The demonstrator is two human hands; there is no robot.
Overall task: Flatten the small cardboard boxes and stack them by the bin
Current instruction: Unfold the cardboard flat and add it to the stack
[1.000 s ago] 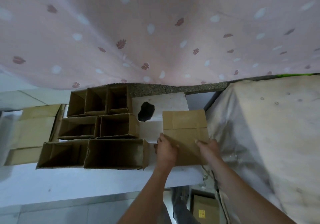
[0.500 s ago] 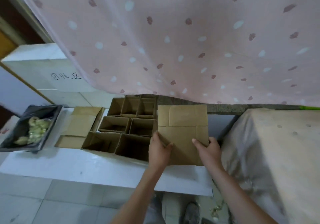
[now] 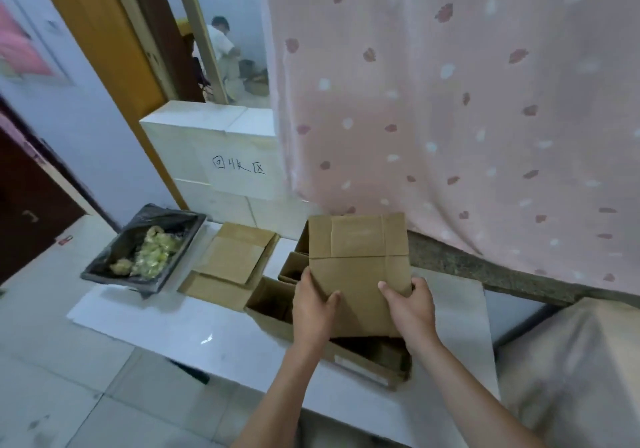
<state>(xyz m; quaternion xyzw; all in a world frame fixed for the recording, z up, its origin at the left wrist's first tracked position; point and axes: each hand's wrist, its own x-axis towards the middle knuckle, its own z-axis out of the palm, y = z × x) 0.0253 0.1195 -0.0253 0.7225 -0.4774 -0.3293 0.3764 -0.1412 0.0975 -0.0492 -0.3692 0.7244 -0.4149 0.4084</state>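
Pink spotted curtain [image 3: 450, 101] hangs behind a white floor sheet [image 3: 173, 326]. Fingers of the left hand [image 3: 313, 312] and right hand [image 3: 410, 310] clamp one flattened cardboard box [image 3: 358, 267] by its lower edge, above several open boxes [image 3: 273, 304]. Two flat brown ones [image 3: 230, 262] lie stacked beside one black-lined bin [image 3: 145, 246].

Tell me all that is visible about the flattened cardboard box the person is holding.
The flattened box is plain brown cardboard, collapsed to a flat panel with a crease across it and flaps at its top. It is held tilted above the open boxes on the white sheet. The left hand grips its lower left edge, the right hand its lower right edge, thumbs on the front face. No print shows.
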